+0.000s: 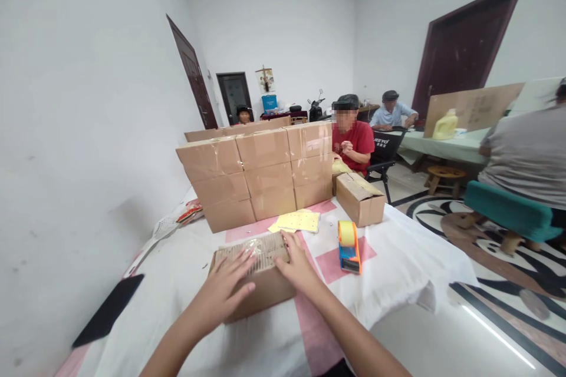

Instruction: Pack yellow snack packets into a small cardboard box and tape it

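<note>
A small brown cardboard box point(265, 288) lies on the white and pink tablecloth point(398, 265) in front of me. Its open top shows clear-wrapped contents. My left hand point(227, 285) rests flat on the box's left side with fingers spread. Along the box's right top edge, my right hand point(297, 265) presses down, fingers stretched out. An orange and blue tape dispenser point(349, 246) stands just right of my right hand. Yellow paper sheets point(297, 222) lie beyond the box.
A wall of stacked sealed cartons point(259, 177) stands at the far side, with one loose carton point(360, 197) to its right. A black phone point(108, 309) lies at left. Several people sit beyond. The table's edge drops off at right.
</note>
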The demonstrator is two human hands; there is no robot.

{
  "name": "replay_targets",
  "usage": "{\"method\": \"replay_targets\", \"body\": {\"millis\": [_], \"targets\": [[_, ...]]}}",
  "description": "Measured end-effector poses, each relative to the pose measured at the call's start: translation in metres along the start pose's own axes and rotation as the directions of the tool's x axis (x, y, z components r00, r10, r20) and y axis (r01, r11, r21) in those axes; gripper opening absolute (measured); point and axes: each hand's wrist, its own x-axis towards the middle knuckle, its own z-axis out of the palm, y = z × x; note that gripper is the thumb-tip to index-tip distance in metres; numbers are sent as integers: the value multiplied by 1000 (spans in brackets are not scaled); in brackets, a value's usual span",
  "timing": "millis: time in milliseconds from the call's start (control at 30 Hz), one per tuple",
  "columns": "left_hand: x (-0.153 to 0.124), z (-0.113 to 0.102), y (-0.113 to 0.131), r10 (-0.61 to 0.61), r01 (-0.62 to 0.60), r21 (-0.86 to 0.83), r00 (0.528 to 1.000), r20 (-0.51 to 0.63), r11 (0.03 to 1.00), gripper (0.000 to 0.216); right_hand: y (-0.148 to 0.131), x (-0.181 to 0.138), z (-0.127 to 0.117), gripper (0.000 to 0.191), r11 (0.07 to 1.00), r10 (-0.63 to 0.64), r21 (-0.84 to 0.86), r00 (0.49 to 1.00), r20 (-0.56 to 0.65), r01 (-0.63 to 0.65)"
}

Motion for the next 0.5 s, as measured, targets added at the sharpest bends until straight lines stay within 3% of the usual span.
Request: {"method": "replay_targets", "body": {"millis": [100,200,300,367,400,433,500], "targets": [[0,26,-1,8,-11,74,999,53,997,58,15,-5,5,69,998,-9,61,995,-95,15],[-3,42,-7,22,-21,128,1000,-7,992,53,37,-19,-18,51,1000,-15,15,944,-330,21],[-6,50,-13,73,-55,174,992,-100,983,51,69,-31,-64,50,981,-20,-160,770,-637,-107],[-6,54,-15,118,-82,205,978,-171,975,48,92,-34,-93,64,949,-1,-211,667,-745,-234],[-7,56,-16,142,-95,219,968,-207,971,46,102,-34,-105,72,940,24,-207,658,-753,-271],[-7,58,-17,163,-106,231,957,-242,967,44,111,-33,-113,79,941,59,-187,683,-728,-281],[-7,62,-19,193,-120,245,934,-302,962,43,126,-28,-121,82,965,116,-117,784,-609,-234]]}}
